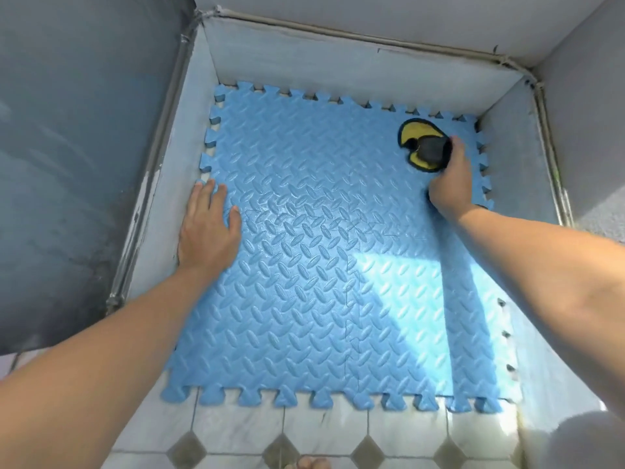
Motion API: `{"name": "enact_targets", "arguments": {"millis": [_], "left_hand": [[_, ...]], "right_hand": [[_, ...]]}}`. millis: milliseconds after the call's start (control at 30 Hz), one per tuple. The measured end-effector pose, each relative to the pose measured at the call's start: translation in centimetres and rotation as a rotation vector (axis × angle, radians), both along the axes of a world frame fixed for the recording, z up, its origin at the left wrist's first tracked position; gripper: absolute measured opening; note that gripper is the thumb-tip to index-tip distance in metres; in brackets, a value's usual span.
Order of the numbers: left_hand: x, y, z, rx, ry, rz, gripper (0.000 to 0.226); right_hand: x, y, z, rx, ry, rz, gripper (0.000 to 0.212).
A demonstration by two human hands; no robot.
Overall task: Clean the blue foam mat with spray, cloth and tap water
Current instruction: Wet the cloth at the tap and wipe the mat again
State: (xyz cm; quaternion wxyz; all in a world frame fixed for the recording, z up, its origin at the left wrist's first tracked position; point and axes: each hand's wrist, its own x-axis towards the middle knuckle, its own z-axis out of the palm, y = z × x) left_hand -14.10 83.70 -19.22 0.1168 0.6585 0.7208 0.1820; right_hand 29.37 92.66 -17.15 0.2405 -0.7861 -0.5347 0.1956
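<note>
Blue foam mat (321, 265) lies flat on the tiled floor (270, 431), filling a walled corner. At its far right corner the right hand (451, 184) clutches a yellow-and-black cloth (422, 145), pressed onto the mat. Well apart, the left hand (208, 231) rests unclenched, palm down, on the mat's left edge.

Both bare arms reach forward, the left hand (208, 228) pressed flat, palm down with fingers (216, 194) spread, while the right hand (451, 179) stretches farther out on a straight arm, its fingers curled closed around something dark and yellow.
</note>
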Motion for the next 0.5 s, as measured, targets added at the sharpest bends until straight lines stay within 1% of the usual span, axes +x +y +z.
{"name": "enact_targets", "arguments": {"millis": [67,133,200,267,333,400,467,500], "left_hand": [[0.0,-0.1,0.0,-0.020,-0.007,-0.018,0.053],[-0.1,-1.5,0.2,-0.042,-0.016,-0.038,0.052],[-0.4,-5.5,0.1,-0.045,-0.008,-0.054,0.051],[-1.0,-11.5,0.0,-0.025,0.002,-0.023,0.052],[-1.6,-16.4,-0.2,-0.007,0.002,-0.008,0.053],[-2.0,-18.5,-0.5,0.018,-0.034,-0.001,0.052],[-1.8,-18.9,-0.1,0.017,-0.138,0.067,0.057],[-1.6,-19.0,0.2,0.011,-0.195,0.098,0.061]], "right_hand": [[-1.8,0.3,0.1,-0.018,-0.018,0.021,0.077],[-4.4,0.9,0.1,-0.015,-0.037,0.089,0.075],[-7.6,1.1,-0.3,0.002,-0.051,0.218,0.072],[-12.0,0.0,-0.4,0.025,-0.042,0.348,0.070],[-16.6,-2.4,-0.1,0.043,-0.042,0.468,0.068],[-20.1,-5.8,0.1,0.035,-0.060,0.616,0.069],[-22.3,-10.0,0.0,0.046,-0.063,0.803,0.070],[-22.7,-12.2,-0.2,0.057,-0.069,0.929,0.071]]}}
